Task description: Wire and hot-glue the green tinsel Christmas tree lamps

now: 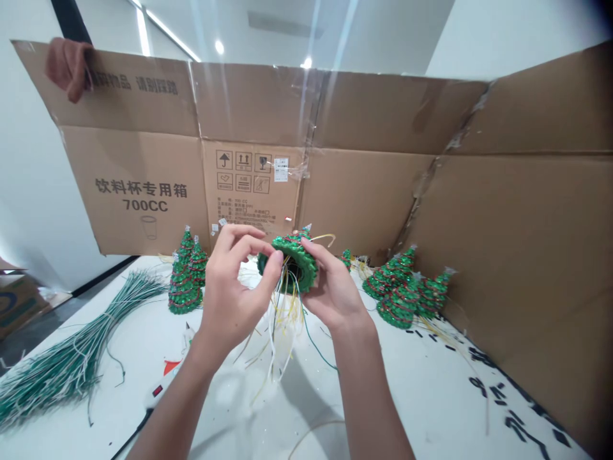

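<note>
The left hand (238,284) pinches a green glitter Christmas tree ornament (293,263) at its rim, the right hand (332,287) grips the other side, and thin wires (287,319) hang out from its hollow base.

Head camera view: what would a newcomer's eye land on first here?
The eye goes first to the centre, where the left hand and right hand hold a green glittery cone-shaped miniature Christmas tree, with thin yellow, white and green wires trailing from its hollow base. Behind it, a large brown cardboard carton sheet rises as a backdrop, with similar small trees on the table to the right. At lower left lies a long bundle of green-and-white wires.
</note>
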`<action>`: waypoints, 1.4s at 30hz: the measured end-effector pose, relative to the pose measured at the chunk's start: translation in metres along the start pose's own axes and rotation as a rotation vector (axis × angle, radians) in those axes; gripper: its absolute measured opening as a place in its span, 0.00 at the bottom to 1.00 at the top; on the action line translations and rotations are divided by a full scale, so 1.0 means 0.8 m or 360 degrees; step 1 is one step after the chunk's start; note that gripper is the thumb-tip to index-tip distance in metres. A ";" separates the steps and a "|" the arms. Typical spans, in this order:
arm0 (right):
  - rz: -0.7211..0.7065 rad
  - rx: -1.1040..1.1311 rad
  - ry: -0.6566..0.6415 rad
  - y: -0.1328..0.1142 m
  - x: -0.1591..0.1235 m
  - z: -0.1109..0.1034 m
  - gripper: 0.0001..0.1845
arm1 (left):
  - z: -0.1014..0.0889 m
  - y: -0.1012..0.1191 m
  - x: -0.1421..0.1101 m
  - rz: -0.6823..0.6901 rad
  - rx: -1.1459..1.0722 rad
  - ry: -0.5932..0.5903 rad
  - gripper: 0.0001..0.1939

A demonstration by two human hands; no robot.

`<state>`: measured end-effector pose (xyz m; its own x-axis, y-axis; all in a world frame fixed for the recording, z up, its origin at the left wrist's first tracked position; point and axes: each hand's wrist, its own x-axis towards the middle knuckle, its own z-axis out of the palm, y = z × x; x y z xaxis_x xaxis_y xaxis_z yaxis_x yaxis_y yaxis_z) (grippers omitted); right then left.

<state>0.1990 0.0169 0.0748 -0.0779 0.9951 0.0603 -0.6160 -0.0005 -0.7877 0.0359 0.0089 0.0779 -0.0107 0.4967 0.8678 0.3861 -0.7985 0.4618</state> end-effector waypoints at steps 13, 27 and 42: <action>-0.0099 0.0042 0.0020 -0.003 -0.008 0.004 0.14 | 0.027 -0.009 -0.013 0.0178 0.0105 0.0059 0.03; -0.0124 0.0048 0.0032 -0.005 -0.010 0.005 0.13 | 0.024 -0.012 -0.010 -0.0006 -0.0049 -0.0074 0.05; -0.0098 0.0281 0.0109 -0.022 -0.010 0.000 0.17 | -0.005 -0.022 0.002 -0.0249 -0.0069 -0.0417 0.09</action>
<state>0.2106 0.0086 0.0884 0.0140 0.9982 0.0586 -0.7462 0.0495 -0.6639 0.0256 0.0222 0.0719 0.1733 0.6812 0.7113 0.3589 -0.7162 0.5985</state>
